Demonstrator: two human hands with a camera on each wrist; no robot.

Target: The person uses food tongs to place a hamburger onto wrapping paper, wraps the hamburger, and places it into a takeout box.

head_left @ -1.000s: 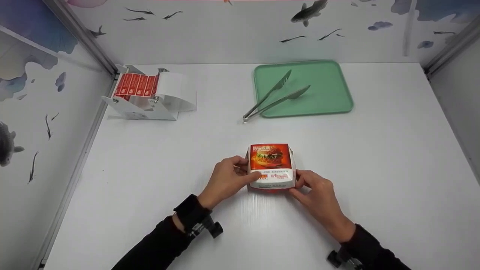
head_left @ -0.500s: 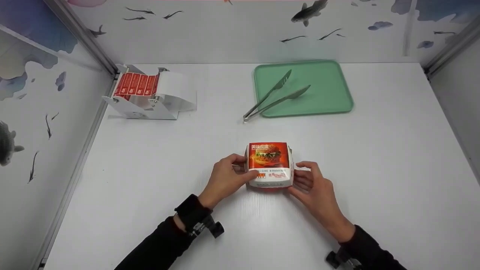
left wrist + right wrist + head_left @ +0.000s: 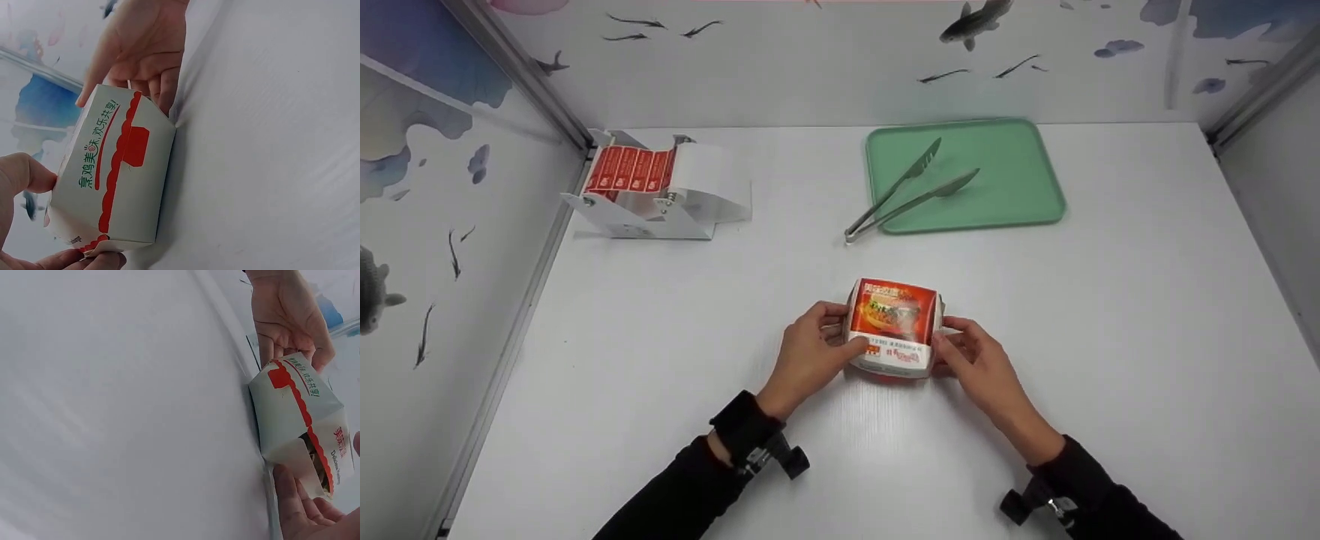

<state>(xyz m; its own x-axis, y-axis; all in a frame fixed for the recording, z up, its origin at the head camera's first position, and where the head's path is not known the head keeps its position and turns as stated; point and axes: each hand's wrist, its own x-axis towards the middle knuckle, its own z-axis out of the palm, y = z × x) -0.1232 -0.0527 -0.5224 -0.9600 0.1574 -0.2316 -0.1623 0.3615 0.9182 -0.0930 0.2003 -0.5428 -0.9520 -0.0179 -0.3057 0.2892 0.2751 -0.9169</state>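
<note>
A paper burger box (image 3: 894, 326) with a burger picture on its red and white lid sits on the white table between both hands. My left hand (image 3: 808, 356) grips its left side, thumb over the lid's front corner and fingers along the side. On the other side, my right hand (image 3: 981, 367) holds the box with its thumb at the lid's right edge and its fingers by the side wall. The right wrist view shows a gap in the box's side (image 3: 318, 464), with something dark inside, and fingertips (image 3: 285, 481) at the flap.
Behind the box lies a green tray (image 3: 1020, 202) with metal tongs (image 3: 911, 196) resting partly on it. A white label dispenser (image 3: 660, 217) holding a strip of red labels (image 3: 630, 169) stands at the back left. Printed walls enclose the table (image 3: 660, 337).
The box has turned slightly clockwise and shifted a little left and away from the body. My right thumb has moved up from the lower front corner to the lid's right edge.
</note>
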